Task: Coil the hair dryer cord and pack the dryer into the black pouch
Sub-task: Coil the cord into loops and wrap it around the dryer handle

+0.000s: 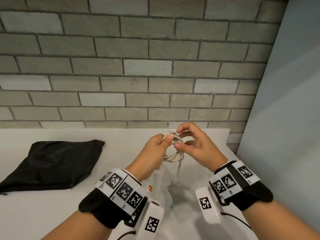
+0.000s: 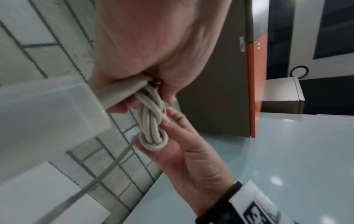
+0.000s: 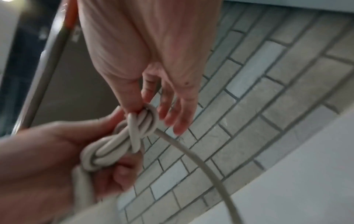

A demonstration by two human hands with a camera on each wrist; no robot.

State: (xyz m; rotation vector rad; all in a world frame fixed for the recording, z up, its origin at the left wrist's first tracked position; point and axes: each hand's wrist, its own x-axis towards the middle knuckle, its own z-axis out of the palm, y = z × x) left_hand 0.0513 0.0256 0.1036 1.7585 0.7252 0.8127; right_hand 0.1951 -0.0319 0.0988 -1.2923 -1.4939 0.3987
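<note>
The beige cord (image 1: 174, 157) is wound into a small bundle of several loops, with one turn wrapped across it. My left hand (image 1: 167, 138) grips one end of the bundle (image 2: 151, 121) above the white table. My right hand (image 1: 179, 138) pinches the wrapped end (image 3: 145, 119) between thumb and index finger, the other fingers loosely spread. A loose stretch of cord (image 3: 201, 163) runs down from the bundle. The white hair dryer (image 1: 160, 181) shows below my left wrist, mostly hidden and blurred (image 2: 44, 121). The black pouch (image 1: 52, 163) lies flat at the left, well apart from both hands.
A grey brick wall (image 1: 138, 66) rises right behind the white table (image 1: 52, 213). A pale blue panel (image 1: 285, 101) closes the right side. In the left wrist view a brown board with an orange edge (image 2: 252, 91) stands beyond the hands.
</note>
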